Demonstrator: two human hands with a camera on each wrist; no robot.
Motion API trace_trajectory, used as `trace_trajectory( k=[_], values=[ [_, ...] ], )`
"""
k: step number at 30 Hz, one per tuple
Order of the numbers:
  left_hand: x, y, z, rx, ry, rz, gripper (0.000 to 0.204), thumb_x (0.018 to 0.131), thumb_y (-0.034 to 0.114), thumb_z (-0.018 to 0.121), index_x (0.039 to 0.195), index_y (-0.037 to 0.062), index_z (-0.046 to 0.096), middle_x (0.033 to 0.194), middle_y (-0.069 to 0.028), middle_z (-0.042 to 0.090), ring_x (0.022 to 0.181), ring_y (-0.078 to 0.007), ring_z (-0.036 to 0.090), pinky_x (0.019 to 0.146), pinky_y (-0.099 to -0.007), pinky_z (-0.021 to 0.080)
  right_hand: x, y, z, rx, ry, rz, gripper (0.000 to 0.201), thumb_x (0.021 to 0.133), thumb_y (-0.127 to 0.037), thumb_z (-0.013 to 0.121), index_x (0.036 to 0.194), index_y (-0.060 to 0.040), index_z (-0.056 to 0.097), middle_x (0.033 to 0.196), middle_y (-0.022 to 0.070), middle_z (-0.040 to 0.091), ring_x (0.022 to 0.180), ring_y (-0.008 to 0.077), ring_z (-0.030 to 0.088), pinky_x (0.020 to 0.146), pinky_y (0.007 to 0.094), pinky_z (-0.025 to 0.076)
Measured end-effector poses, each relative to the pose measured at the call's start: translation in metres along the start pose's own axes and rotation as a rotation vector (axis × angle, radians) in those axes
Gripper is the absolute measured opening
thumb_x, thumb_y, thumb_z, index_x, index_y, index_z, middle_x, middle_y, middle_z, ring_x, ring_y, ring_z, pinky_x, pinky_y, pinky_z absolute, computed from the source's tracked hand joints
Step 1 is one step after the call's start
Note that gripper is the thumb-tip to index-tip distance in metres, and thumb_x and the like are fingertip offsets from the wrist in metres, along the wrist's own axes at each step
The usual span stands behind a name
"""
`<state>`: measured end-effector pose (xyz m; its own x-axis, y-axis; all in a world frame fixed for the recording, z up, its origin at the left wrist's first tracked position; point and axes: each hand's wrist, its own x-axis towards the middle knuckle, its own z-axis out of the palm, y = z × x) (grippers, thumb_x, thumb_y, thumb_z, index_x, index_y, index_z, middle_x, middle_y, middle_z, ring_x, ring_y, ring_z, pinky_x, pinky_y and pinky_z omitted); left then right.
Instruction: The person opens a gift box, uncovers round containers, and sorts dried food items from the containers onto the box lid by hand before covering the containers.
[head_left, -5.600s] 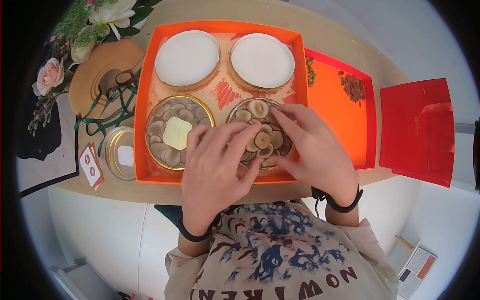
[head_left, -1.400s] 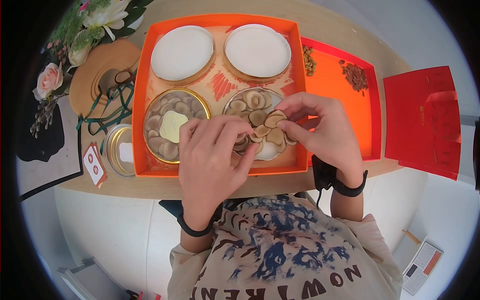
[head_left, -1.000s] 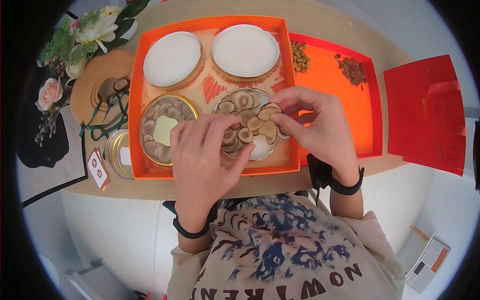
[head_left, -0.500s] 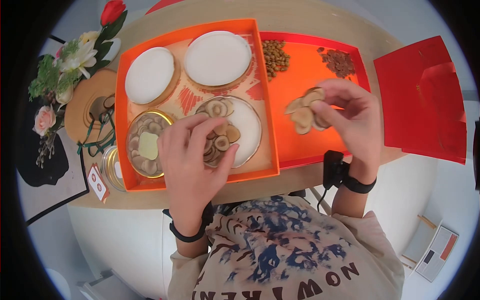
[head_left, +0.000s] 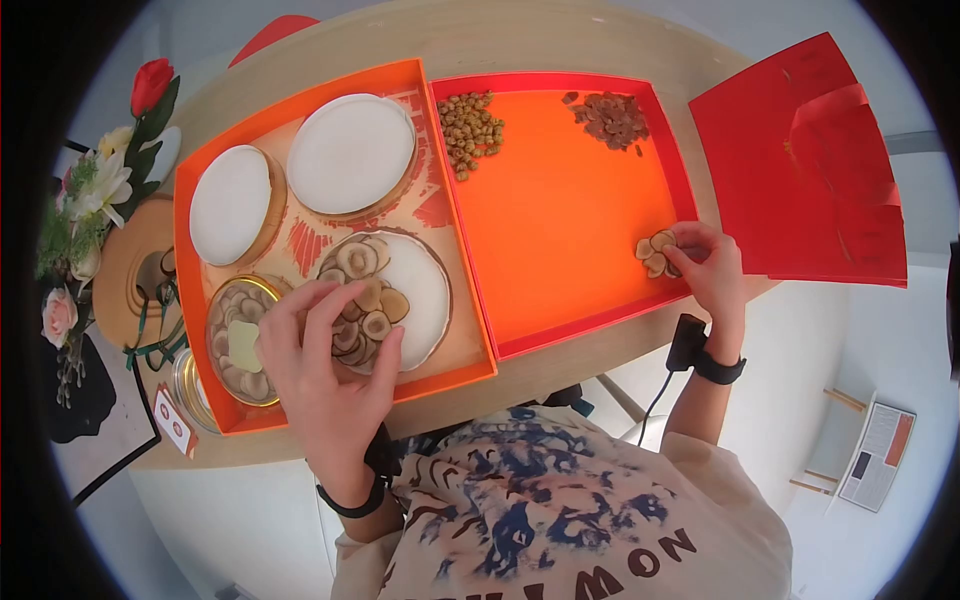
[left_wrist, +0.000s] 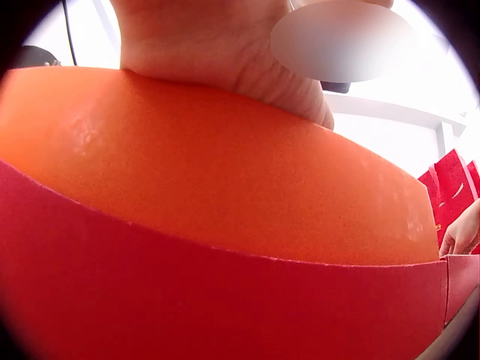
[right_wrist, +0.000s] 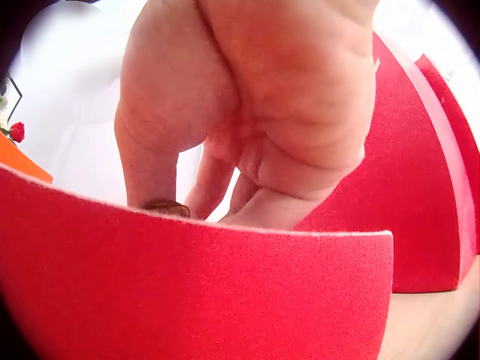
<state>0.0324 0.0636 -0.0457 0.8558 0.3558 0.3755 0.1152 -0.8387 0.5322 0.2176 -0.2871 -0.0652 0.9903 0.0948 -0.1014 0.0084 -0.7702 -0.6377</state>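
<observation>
In the head view my left hand (head_left: 330, 385) is over the round dish (head_left: 420, 285), thumb and fingers spread at the edge of a pile of brown dried slices (head_left: 375, 300). My right hand (head_left: 712, 272) pinches several slices (head_left: 656, 253) low in the near right corner of the red tray (head_left: 560, 338). The left wrist view has my left hand (left_wrist: 217, 52) above the orange box wall (left_wrist: 225, 165), fingertips hidden. Behind the red tray wall (right_wrist: 195, 285) in the right wrist view, my right hand (right_wrist: 247, 120) reaches down, a bit of slice (right_wrist: 166, 207) at its thumb.
Two white-topped round tins (head_left: 352, 153) and a gold-rimmed tin of slices (head_left: 238, 368) share the orange box (head_left: 440, 378). Greenish-brown pieces (head_left: 470, 128) and reddish flakes (head_left: 610, 120) lie in the tray. Right stands a red folder (head_left: 800, 180); flowers (head_left: 100, 190) and cards (head_left: 172, 420) are left.
My right hand has lifted a cluster of slices out of the dish and carried it right, down into the tray's corner. My left hand has stayed at the dish. The head view has shifted right.
</observation>
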Motion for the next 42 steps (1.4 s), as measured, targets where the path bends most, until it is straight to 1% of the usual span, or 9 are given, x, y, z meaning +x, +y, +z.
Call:
trace_trajectory(
  k=[8,14,16,19,22,29,35,37,42],
  values=[
    [0.000,-0.002,-0.001,0.003,-0.010,-0.009,0.045,0.071,0.016,0.083,0.112,0.0121,0.067,0.115,-0.0057,0.061,0.107,-0.0266,0.056,0.094,-0.0415,0.039,0.001,0.006,0.006,-0.116,-0.004,-0.029,0.028,0.081,-0.001,0.075,0.108,-0.0013,0.072,0.083,0.0099,0.073,0.075,0.0198,0.073,0.070,0.0296,0.057],
    [0.000,-0.002,-0.002,0.002,-0.005,-0.010,0.045,0.071,0.016,0.083,0.112,0.0119,0.067,0.115,-0.0059,0.060,0.107,-0.0261,0.056,0.094,-0.0410,0.039,-0.011,-0.005,0.000,-0.148,0.002,-0.143,0.038,0.082,-0.003,0.073,0.120,-0.0015,0.068,0.106,0.0149,0.071,0.095,0.0267,0.071,0.079,0.0345,0.057],
    [0.000,-0.002,-0.002,0.000,-0.003,-0.011,0.044,0.071,0.016,0.083,0.112,0.0121,0.067,0.114,-0.0057,0.060,0.107,-0.0260,0.056,0.094,-0.0406,0.039,-0.016,-0.016,0.001,-0.365,-0.011,-0.227,0.043,0.081,-0.005,0.075,0.123,-0.0038,0.066,0.122,0.0144,0.065,0.109,0.0295,0.066,0.090,0.0373,0.055],
    [0.001,0.000,-0.004,0.008,-0.008,-0.013,0.043,0.071,0.012,0.082,0.112,0.0110,0.066,0.115,-0.0071,0.061,0.107,-0.0280,0.057,0.094,-0.0406,0.042,-0.021,-0.026,0.008,-0.311,-0.056,-0.238,0.045,0.080,-0.006,0.076,0.124,-0.0071,0.067,0.125,0.0124,0.062,0.113,0.0310,0.062,0.095,0.0387,0.052],
    [0.001,-0.001,-0.005,0.017,-0.007,-0.008,0.044,0.071,0.013,0.083,0.112,0.0115,0.066,0.115,-0.0062,0.061,0.106,-0.0270,0.057,0.095,-0.0404,0.041,-0.022,-0.033,0.015,-0.267,-0.133,-0.205,0.043,0.079,-0.006,0.077,0.122,-0.0084,0.069,0.120,0.0116,0.061,0.112,0.0306,0.060,0.093,0.0379,0.053],
    [-0.002,-0.003,-0.003,0.012,-0.010,-0.029,0.045,0.071,0.019,0.083,0.113,0.0139,0.067,0.116,-0.0050,0.059,0.110,-0.0259,0.054,0.097,-0.0423,0.035,-0.015,-0.028,0.016,-0.284,-0.118,-0.148,0.031,0.078,-0.003,0.077,0.109,-0.0070,0.073,0.112,0.0117,0.061,0.107,0.0306,0.061,0.091,0.0370,0.053],
    [-0.001,-0.003,-0.003,0.023,0.015,0.002,0.045,0.070,0.014,0.083,0.111,0.0120,0.066,0.115,-0.0049,0.061,0.106,-0.0248,0.057,0.094,-0.0395,0.038,-0.018,-0.017,0.014,-0.343,-0.022,-0.219,0.026,0.078,0.001,0.073,0.104,-0.0022,0.073,0.113,0.0128,0.062,0.099,0.0321,0.064,0.085,0.0396,0.055],
    [-0.002,-0.004,-0.003,-0.010,0.006,-0.014,0.044,0.071,0.018,0.083,0.113,0.0143,0.068,0.115,-0.0048,0.059,0.108,-0.0258,0.055,0.096,-0.0420,0.035,-0.018,-0.017,0.013,-0.330,0.020,-0.141,0.025,0.079,0.001,0.072,0.104,0.0006,0.072,0.112,0.0139,0.064,0.097,0.0329,0.065,0.084,0.0397,0.055],
    [-0.002,-0.005,-0.003,-0.012,0.031,-0.008,0.041,0.073,0.016,0.080,0.112,0.0144,0.068,0.114,-0.0045,0.060,0.107,-0.0253,0.055,0.096,-0.0414,0.035,-0.019,-0.012,0.008,-0.386,0.063,-0.149,0.026,0.081,-0.002,0.072,0.106,0.0016,0.071,0.112,0.0156,0.066,0.098,0.0335,0.066,0.086,0.0397,0.054]
  ],
)
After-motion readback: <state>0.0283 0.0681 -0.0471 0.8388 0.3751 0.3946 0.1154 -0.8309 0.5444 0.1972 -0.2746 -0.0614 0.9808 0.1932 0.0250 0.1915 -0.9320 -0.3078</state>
